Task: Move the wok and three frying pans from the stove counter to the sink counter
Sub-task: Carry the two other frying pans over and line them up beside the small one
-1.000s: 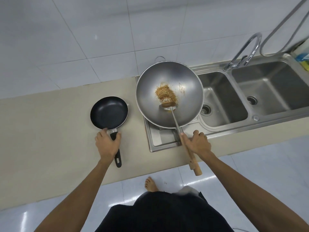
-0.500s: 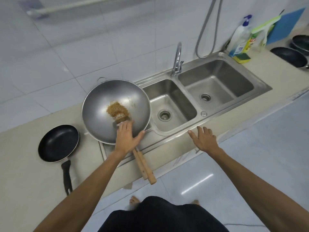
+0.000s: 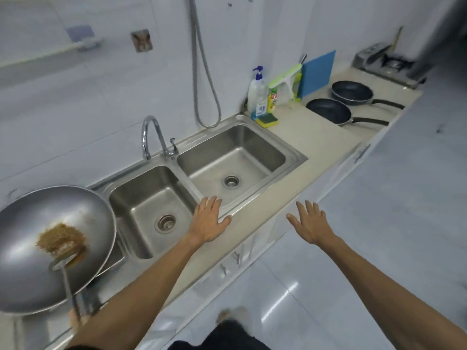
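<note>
The steel wok (image 3: 32, 251) rests at the sink's left end, with a brown scrub brush (image 3: 62, 242) and a long-handled spatula (image 3: 68, 281) inside it. Two black frying pans (image 3: 328, 111) (image 3: 352, 92) lie side by side on the far right counter near the stove (image 3: 384, 63), handles pointing right. My left hand (image 3: 208, 221) hovers flat and open over the sink's front rim. My right hand (image 3: 309, 221) is spread open over the counter edge to the right of it. Neither hand holds anything.
A double steel sink (image 3: 202, 173) with a faucet (image 3: 154, 137) fills the middle. A soap bottle (image 3: 256, 94), sponge (image 3: 266, 120), green squeegee (image 3: 285, 82) and blue board (image 3: 317, 70) stand behind the right counter (image 3: 316, 137). A hose (image 3: 202, 72) hangs on the wall.
My view has swung right, past the small black pan. My left hand let go of the wok's handle and moved right over the sink rim; my right hand moved further right.
</note>
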